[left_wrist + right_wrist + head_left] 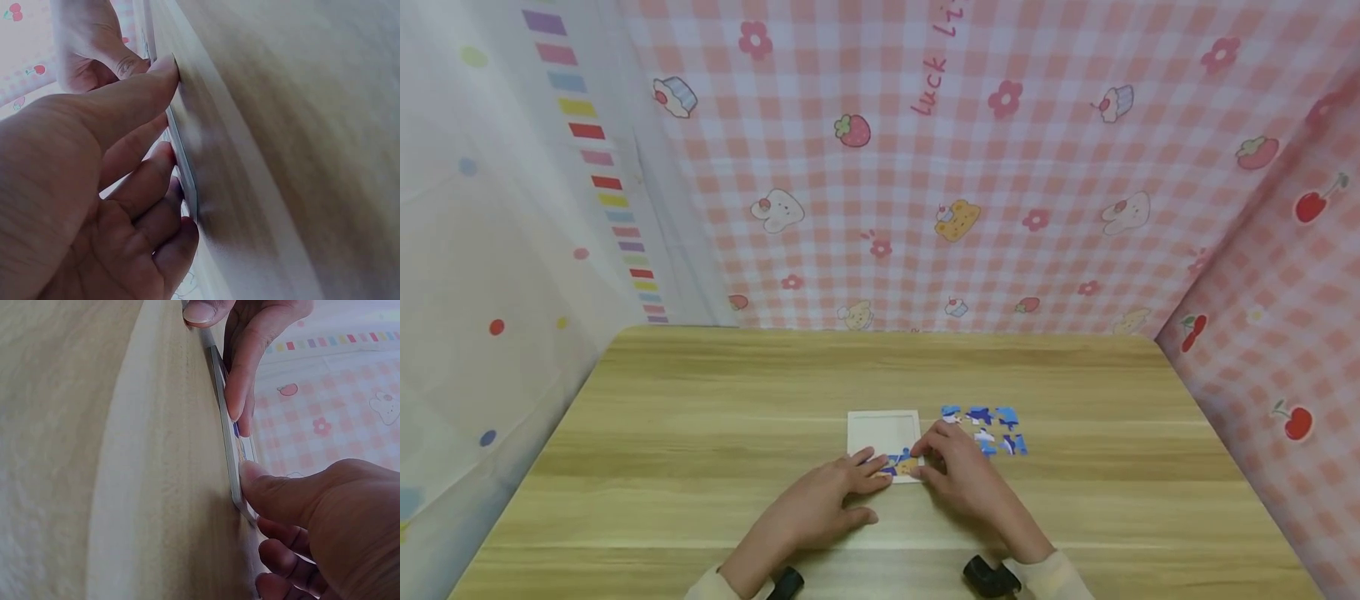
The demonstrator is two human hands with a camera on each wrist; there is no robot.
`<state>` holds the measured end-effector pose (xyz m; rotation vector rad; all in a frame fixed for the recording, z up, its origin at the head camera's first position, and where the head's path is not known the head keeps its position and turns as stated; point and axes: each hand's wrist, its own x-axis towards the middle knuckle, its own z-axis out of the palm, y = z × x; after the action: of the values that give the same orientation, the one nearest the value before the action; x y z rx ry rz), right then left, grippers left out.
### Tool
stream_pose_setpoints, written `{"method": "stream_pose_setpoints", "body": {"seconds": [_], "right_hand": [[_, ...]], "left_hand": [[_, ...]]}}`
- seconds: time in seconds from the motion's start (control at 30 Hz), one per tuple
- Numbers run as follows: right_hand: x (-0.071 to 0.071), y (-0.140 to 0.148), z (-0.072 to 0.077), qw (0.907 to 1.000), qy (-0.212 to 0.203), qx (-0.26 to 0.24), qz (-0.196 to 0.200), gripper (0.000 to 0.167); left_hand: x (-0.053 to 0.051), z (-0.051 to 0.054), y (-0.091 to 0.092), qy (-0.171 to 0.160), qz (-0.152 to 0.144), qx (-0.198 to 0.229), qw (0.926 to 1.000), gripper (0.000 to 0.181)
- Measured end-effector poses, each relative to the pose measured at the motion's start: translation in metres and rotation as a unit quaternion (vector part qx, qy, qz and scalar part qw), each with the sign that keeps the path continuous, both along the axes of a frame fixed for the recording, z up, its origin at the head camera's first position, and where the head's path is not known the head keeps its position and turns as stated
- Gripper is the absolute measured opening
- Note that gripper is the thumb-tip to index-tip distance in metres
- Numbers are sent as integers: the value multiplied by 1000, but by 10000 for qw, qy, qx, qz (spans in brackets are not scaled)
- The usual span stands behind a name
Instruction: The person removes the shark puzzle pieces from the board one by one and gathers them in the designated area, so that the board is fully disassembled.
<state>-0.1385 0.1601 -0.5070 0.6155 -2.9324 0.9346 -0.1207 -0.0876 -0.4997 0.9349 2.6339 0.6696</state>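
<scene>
In the head view, a wooden table surface [700, 417] carries a pale puzzle tray [880, 429], lying flat about midway between the left and right edges and well apart from the far edge. Fitted pieces [908, 468] in blue and orange fill part of the tray along its near side, while the rest of its floor is bare. The left hand [827, 502] comes in from the near left, relaxed and spread, its fingertips resting over the tray's near left corner and the pieces there, its thumb apart from the tray above the surface. The right hand [964, 473] sits at the tray's right side, thumb and forefinger bent at the fitted pieces near that edge; whether it pinches one cannot be told. Just beyond it, toward the surface's right edge, loose pieces [981, 415], mostly blue and white, lie in two rough rows. In the left wrist view, the left thumb stretches across the foreground, the other fingers, slightly bent, reach the thin tray, and the right hand is at its far end. In the right wrist view, the right thumb tip rests on the tray near a corner, the remaining fingers curl beside it, and the left fingertips press farther along.
</scene>
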Motion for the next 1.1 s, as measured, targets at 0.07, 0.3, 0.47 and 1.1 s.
{"method": "stream_pose_setpoints", "body": {"seconds": [0.07,0.3,0.47,1.1], "right_hand": [[0,0,1,10000,-17,-8,-26,12],[-1,1,2,10000,-75,-41,-10,12],[0,1,2,10000,-56,-46,-7,13],[0,-3,1,9994,-27,-311,-120,18]], "left_hand": [[0,0,1,8,2,18,10000,51],[0,1,3,-23,25,9,10000,51],[-1,2,3,-58,12,-18,10000,51],[1,5,1,-82,3,22,10000,51]]}}
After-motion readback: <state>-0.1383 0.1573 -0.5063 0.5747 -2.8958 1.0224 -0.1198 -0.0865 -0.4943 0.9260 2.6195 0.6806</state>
